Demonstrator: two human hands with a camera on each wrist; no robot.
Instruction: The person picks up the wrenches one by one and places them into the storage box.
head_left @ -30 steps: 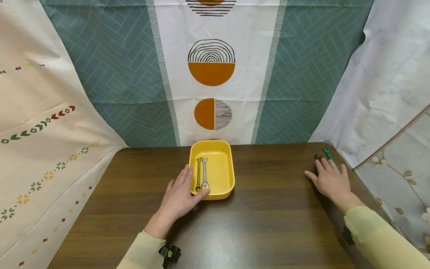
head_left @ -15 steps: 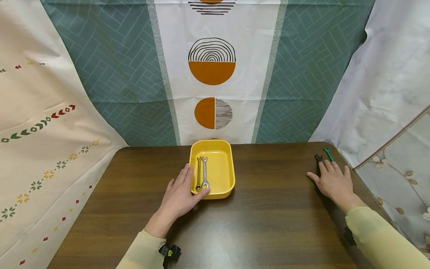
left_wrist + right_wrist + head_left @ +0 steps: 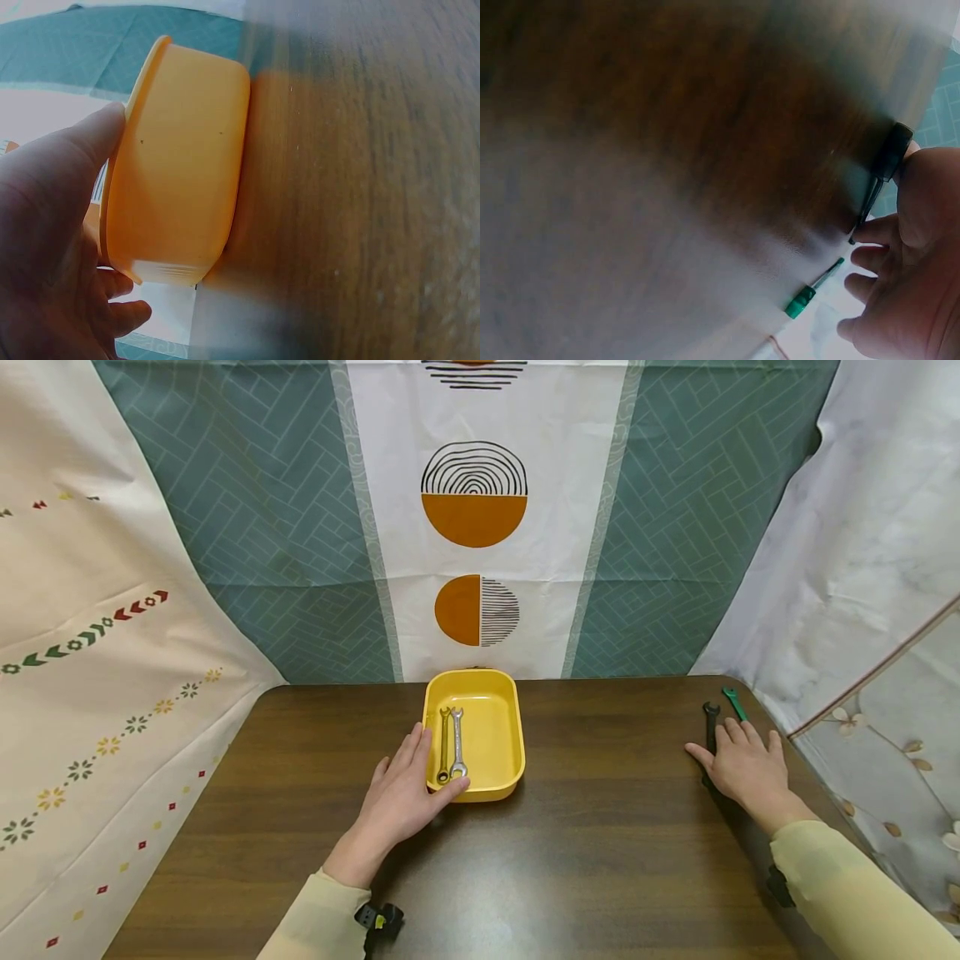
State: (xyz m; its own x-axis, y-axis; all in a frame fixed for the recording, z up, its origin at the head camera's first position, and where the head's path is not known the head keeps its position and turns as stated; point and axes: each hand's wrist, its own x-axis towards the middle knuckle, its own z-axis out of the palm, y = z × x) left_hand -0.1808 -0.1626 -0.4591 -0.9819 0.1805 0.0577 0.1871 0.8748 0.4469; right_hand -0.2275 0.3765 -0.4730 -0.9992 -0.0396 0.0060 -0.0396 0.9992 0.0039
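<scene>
Conceivably, my left hand (image 3: 401,797) pressing the near-left corner of the yellow tray (image 3: 491,739) could tip it, sliding its gold wrench (image 3: 444,743) and silver wrench (image 3: 457,743); a clumsy pinch by my right hand (image 3: 744,768) could knock the green wrench (image 3: 735,703). Well right of the tray, the black wrench (image 3: 711,727) runs under my right thumb, contact unclear. Both hands spread loosely, gripping nothing.

Four wrenches (image 3: 457,742) (image 3: 444,745) (image 3: 711,727) (image 3: 735,704), one yellow tray (image 3: 491,743), two hands (image 3: 400,795) (image 3: 747,770) and one wooden table (image 3: 592,827) are in view.
</scene>
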